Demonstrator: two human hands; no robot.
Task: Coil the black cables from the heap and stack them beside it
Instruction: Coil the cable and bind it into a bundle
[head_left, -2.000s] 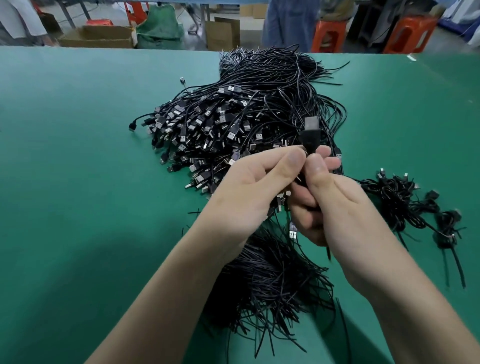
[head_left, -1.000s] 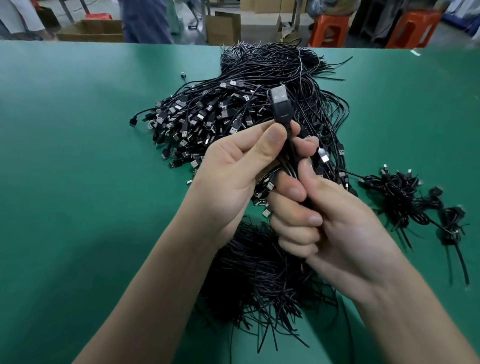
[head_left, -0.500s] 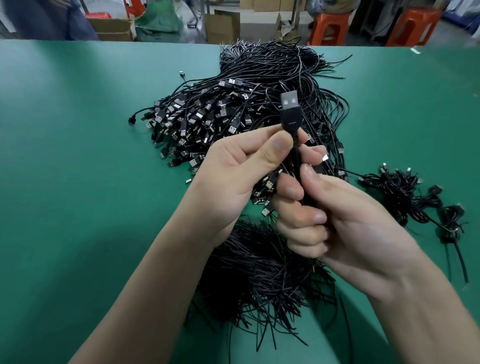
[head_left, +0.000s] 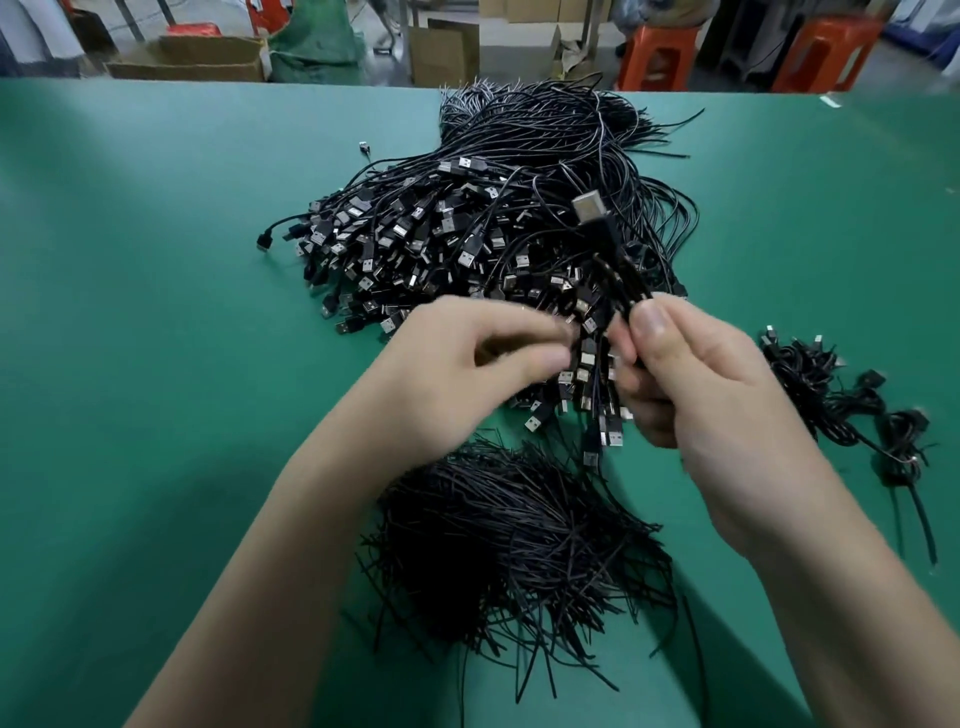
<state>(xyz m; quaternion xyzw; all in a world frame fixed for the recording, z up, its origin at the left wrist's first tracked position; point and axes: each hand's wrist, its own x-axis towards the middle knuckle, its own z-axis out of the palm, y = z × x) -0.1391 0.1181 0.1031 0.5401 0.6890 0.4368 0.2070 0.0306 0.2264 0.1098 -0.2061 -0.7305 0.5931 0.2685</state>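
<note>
Pinched between the thumb and fingers of the right hand (head_left: 701, 395), a folded black cable (head_left: 621, 280) stands up out of the grip. Its metal USB plug (head_left: 588, 209) is tilted at the top, and the cable is held above the near edge of the heap (head_left: 457, 228). The left hand (head_left: 467, 358) sits just beside it, fingers curled, with thumb and forefinger drawn together towards the cable; motion blur hides whether they grasp anything. The heap is a wide tangle of black leads and plugs in the middle of the green table (head_left: 130, 260). Nearer the person, under the wrists, lies a bushy pile of thin black strands (head_left: 519, 545). To the right, apart from the heap, a few coiled cables (head_left: 831, 400) lie together on the table. Beyond the far edge stand orange stools (head_left: 657, 52) and cardboard boxes (head_left: 197, 57).
</note>
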